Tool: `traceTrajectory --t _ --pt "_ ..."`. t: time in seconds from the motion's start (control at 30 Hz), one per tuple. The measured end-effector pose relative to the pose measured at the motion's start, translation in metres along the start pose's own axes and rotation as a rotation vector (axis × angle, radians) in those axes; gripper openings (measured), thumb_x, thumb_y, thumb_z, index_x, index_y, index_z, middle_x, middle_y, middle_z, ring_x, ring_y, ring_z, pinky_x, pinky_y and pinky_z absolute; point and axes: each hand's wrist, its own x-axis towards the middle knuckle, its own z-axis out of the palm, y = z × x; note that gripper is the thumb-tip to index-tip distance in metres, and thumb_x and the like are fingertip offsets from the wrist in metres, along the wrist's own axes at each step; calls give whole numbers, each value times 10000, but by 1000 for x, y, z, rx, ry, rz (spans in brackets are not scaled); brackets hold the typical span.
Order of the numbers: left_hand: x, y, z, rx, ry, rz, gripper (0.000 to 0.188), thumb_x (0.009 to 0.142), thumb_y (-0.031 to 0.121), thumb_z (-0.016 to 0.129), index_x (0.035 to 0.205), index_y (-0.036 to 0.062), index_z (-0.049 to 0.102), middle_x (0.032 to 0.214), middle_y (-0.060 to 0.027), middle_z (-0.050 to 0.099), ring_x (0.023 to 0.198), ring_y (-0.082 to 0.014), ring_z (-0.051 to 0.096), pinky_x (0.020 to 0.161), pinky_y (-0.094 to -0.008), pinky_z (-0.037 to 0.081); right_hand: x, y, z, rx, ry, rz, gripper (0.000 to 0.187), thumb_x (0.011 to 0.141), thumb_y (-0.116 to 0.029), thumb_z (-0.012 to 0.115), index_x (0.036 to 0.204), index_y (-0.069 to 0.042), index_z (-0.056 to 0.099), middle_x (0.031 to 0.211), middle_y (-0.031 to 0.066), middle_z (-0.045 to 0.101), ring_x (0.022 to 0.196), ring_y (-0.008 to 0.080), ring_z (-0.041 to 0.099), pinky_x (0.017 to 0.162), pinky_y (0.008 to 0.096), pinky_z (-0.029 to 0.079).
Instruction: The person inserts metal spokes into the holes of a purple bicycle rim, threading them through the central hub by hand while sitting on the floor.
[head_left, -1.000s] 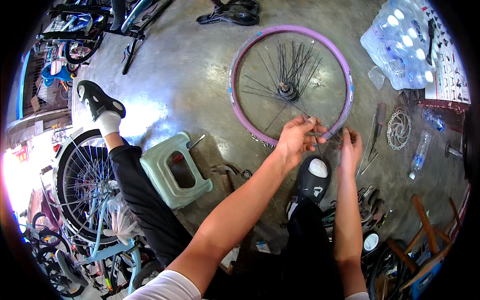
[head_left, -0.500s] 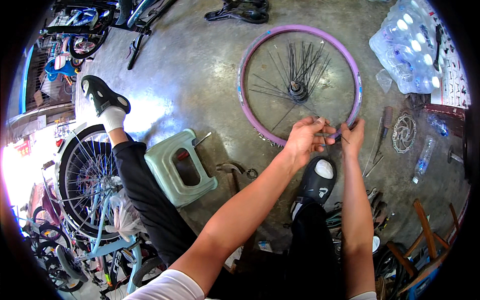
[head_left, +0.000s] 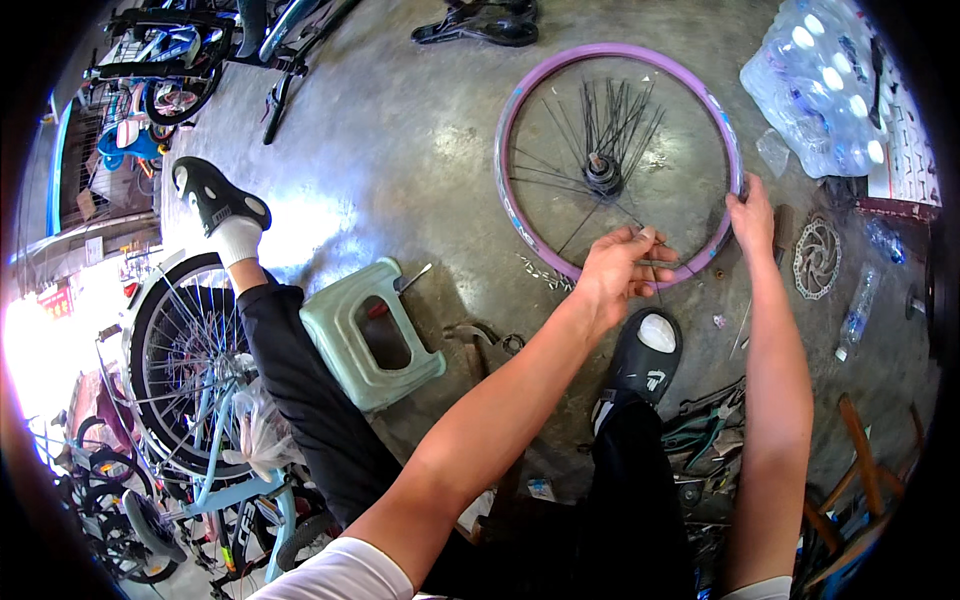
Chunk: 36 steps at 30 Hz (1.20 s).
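A purple bicycle rim lies on the floor in front of me. Inside it sits a dark wheel hub with many thin black spokes fanning out, mostly toward the far side. At the rim's near edge, my left hand is closed in a pinch on a thin spoke, its ends partly hidden by the fingers. My right hand grips the rim's right side, thumb on top and fingers partly out of sight. Small silvery pieces are scattered beside the rim's near left edge.
A pale green stool stands left of my arms, with a hammer nearby. To the right lie a brake disc, a plastic bottle and wrapped bottles. Pliers lie near my shoe. Bicycles line the left.
My right hand has moved from the rim's lower right edge up along its right side. The rim has shifted slightly right in view. My left hand keeps its pinch.
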Motion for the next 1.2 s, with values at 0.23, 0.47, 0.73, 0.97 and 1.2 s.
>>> traceTrajectory --t 0.23,0.47,0.73,0.97,1.2 --pt "3 1 -4 6 -18 12 254 1036 306 562 1138 77 603 1033 -72 701 793 -157 670 597 -277 456 -48 0 0 424 367 83 455 937 -195 662 1335 4 566 1187 160 617 1078 237 611 966 362 477" --pt "3 3 -2 10 -6 39 251 1036 306 565 1119 72 596 1020 -77 700 784 -168 680 585 -287 467 -186 -47 44 468 100 535 403 919 -376 705 1132 -37 657 966 87 710 825 222 676 733 367 532" --pt "6 6 -3 3 -7 -14 246 1037 294 566 1116 62 591 1019 -85 699 772 -166 684 580 -278 480 -168 -64 54 75 -74 456 481 835 -466 737 1046 -38 681 905 158 732 875 383 700 757 469 525" --pt "3 7 0 6 -32 -4 250 1040 282 558 1135 53 581 1031 -96 699 779 -173 685 583 -275 483 -133 -21 46 69 -51 228 390 829 -314 739 984 20 613 906 243 692 878 438 669 771 510 505" --pt "3 9 1 17 -13 -7 251 1041 279 557 1148 53 577 1040 -97 696 794 -175 687 582 -275 483 -109 -43 6 263 280 158 352 938 -217 674 1210 -15 576 938 180 718 849 331 704 760 437 528"
